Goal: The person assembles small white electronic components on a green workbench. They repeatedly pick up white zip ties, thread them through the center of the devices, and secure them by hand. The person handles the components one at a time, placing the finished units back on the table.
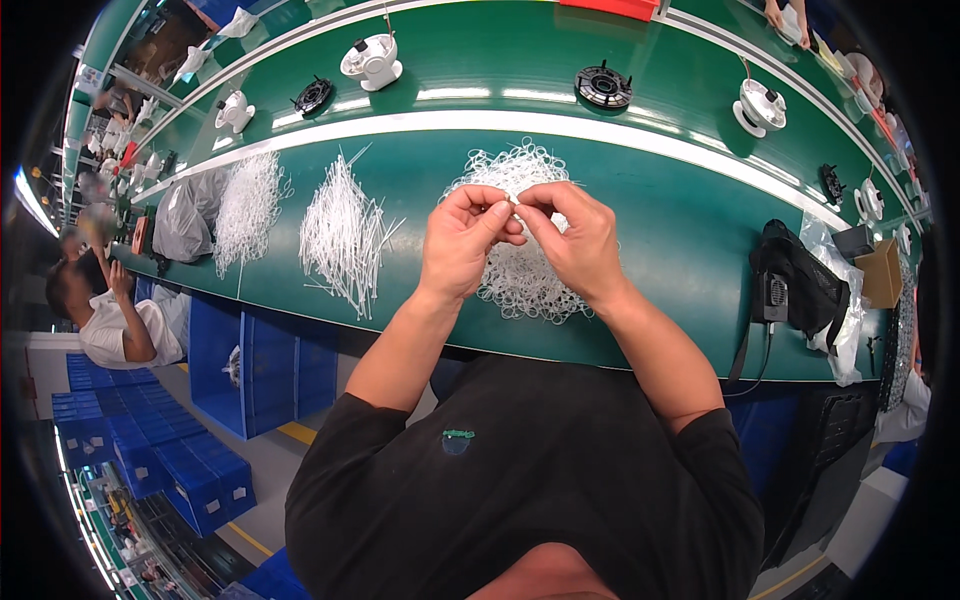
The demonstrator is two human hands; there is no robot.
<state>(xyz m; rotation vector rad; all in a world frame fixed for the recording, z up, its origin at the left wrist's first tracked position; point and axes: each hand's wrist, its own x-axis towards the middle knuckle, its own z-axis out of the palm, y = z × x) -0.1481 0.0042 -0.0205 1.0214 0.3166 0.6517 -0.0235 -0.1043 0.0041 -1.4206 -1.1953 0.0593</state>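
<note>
Head view: both hands were up in front of the chest, over the near part of the green bench [690,265]. Left hand [458,245] and right hand [580,240] came in from opposite sides and met almost tip to tip. Left thumb [489,225] and forefinger were pinched together; right thumb [536,224] and forefinger likewise. A small piece [510,200] sat between the two pinches, mostly covered by skin. Too small to tell what it was, and its long axis couldn't be read.

Key relation: piece at the midline, shared by both hands, neither clearly nearer. The heap of looped white ties [530,285] lay right below and behind the hands in view, its edges showing on both sides. Loops lay every which way, no common axis.

Straight white ties [340,235] lay off to the left, apart from the looped heap, with bare bench between. Left hand was the nearer one to them. Long axes ran mostly away from the body, near ends angled a bit right, a few strays fanned out sideways. Further left: another white heap [248,210], beside a grey plastic bag [183,222].
</note>
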